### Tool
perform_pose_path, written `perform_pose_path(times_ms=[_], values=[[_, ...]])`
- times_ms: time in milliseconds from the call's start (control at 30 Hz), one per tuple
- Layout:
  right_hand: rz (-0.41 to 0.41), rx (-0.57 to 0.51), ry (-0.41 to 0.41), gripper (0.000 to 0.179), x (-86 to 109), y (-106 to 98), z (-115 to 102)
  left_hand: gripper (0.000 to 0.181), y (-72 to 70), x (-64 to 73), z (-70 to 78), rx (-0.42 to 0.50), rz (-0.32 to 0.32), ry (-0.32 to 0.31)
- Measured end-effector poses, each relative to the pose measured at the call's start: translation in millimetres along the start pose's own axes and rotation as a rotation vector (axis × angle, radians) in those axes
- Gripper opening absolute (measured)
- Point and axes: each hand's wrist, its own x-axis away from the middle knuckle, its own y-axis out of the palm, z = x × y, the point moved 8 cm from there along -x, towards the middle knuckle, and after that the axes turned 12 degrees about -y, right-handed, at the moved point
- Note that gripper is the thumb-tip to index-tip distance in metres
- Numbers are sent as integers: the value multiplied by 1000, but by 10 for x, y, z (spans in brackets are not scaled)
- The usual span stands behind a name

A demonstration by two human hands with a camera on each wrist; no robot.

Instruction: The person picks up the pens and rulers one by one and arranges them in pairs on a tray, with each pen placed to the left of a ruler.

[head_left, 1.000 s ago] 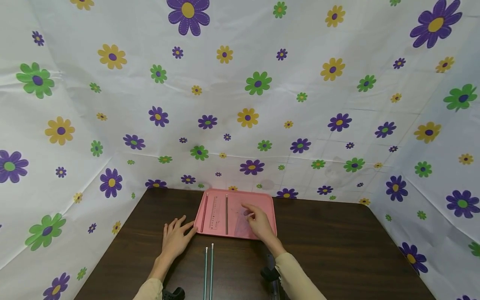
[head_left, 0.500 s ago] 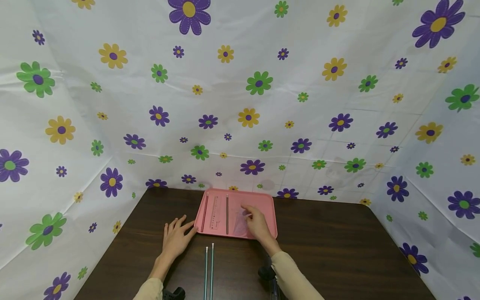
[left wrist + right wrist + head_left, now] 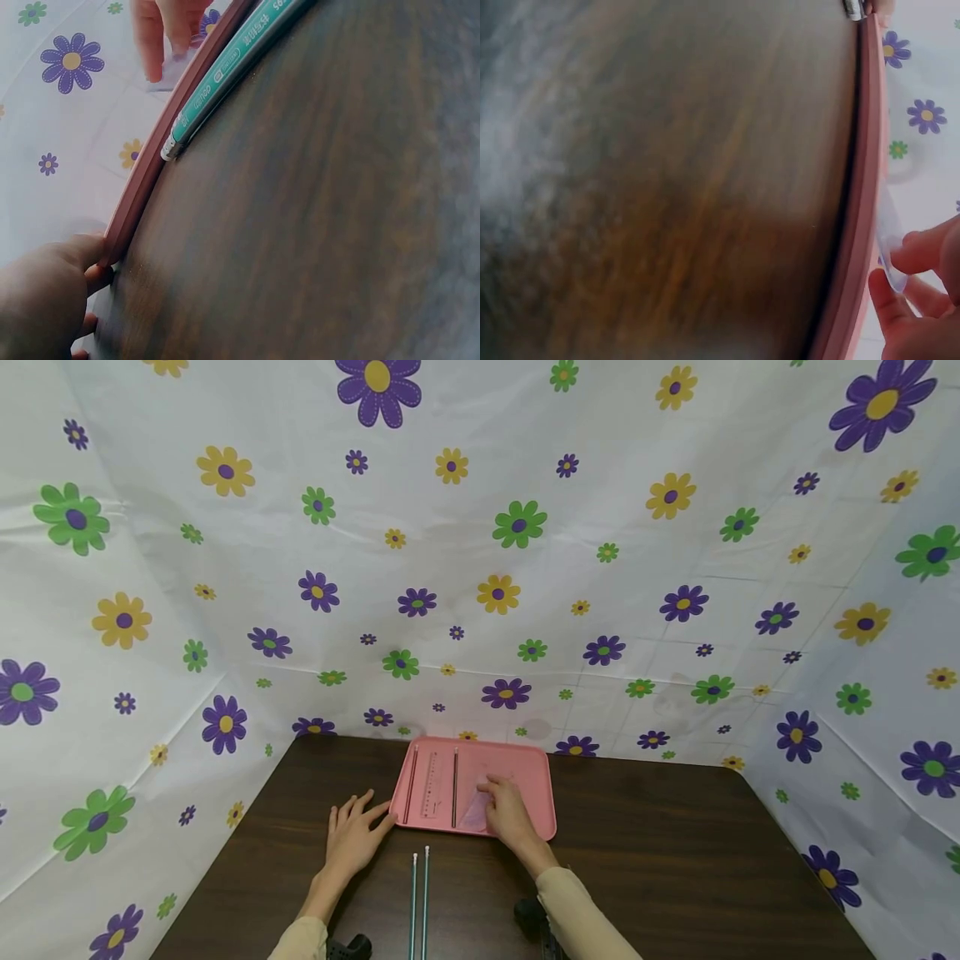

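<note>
In the head view, my right hand point(image 3: 510, 814) is over the right half of the pink tray point(image 3: 528, 768), pinching a clear purplish set square point(image 3: 476, 812) by its right side. The right wrist view shows the set square point(image 3: 890, 232) between thumb and fingertips, just above the tray's rim. My left hand point(image 3: 352, 842) lies with fingers spread at the tray's front left corner, thumb touching the rim. Left of the set square in the tray are a dark striped pencil point(image 3: 454, 789), a clear ruler point(image 3: 430, 785) and a dark red pencil point(image 3: 411, 785).
Two teal pencils with white ends, the left pencil point(image 3: 413, 902) and the right pencil point(image 3: 425, 902), lie in front of the tray on the dark wooden table point(image 3: 675, 860). A white flowered cloth point(image 3: 600, 568) stands behind and at both sides.
My right hand has shifted slightly left and toward me, bringing the set square closer to the striped pencil and turning it a little. The left hand stays at the tray's corner.
</note>
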Motion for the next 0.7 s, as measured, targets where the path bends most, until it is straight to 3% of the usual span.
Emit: perform_pose_path(times_ms=[200,367,600,700], values=[[15,81,-31,16,10,46,7,50,5,-3,-10,-3,-6,-2],[-2,150,-61,16,15,74,-11,50,2,4,-2,-7,5,5],[-168,179,-68,9,36,152,-48,49,2,3,5,-7,8,10],[-251,224,-97,22,35,175,-104,49,5,1,1,-5,10,10]])
